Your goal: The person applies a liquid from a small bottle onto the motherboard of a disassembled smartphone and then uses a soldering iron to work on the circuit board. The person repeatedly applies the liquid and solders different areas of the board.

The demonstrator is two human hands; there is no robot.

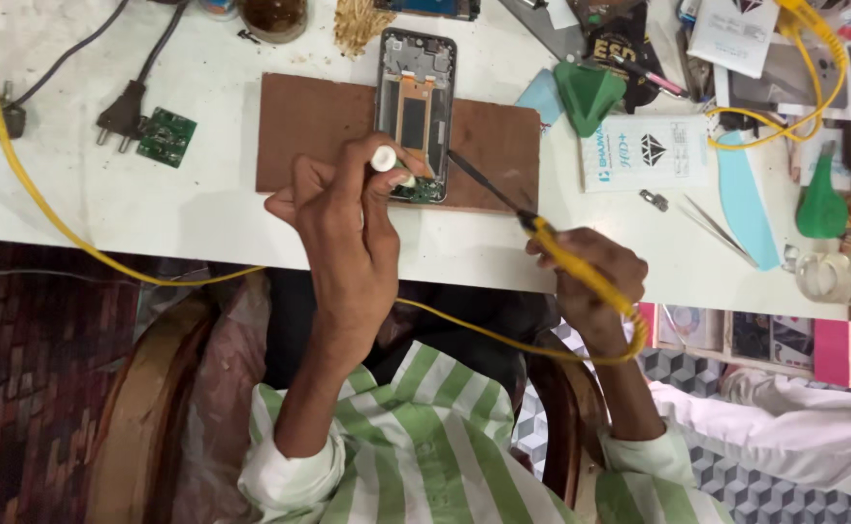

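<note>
An opened phone frame point(416, 97) lies on a brown board point(309, 126) at the table's near edge. My left hand point(348, 238) pinches a small white tube point(384, 158) and presses it at the phone's lower end, beside a green circuit part point(424, 189). My right hand point(590, 277) grips a yellow-handled soldering iron point(566, 254). Its dark tip point(469, 173) points at the phone's lower right edge. A yellow cord point(503, 340) runs from the iron across my lap.
A small green circuit board point(165, 137) and a black plug point(121, 114) lie at the left. Tweezers point(717, 225), a green triangular tool point(589, 93), white packets point(647, 150), a tape roll point(823, 275) and clutter fill the right. Another person's white sleeve point(794, 427) is at lower right.
</note>
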